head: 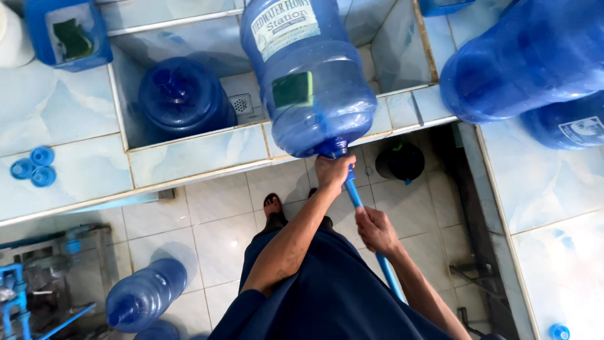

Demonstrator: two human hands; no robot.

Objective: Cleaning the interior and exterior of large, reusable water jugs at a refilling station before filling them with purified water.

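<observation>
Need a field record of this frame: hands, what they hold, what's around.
left hand: grips the neck of the big blue jug
right hand: grips the blue rod, lower down
big blue jug: tilted, neck toward the person, resting on the tiled ledge
rod: runs up into the jug's mouth
inside jug: green sponge pad
basin: second blue jug, next to a drain
counter left: three blue caps
floor: another blue jug, lying down

Water refilling station, tiled basins, blue jugs
</observation>
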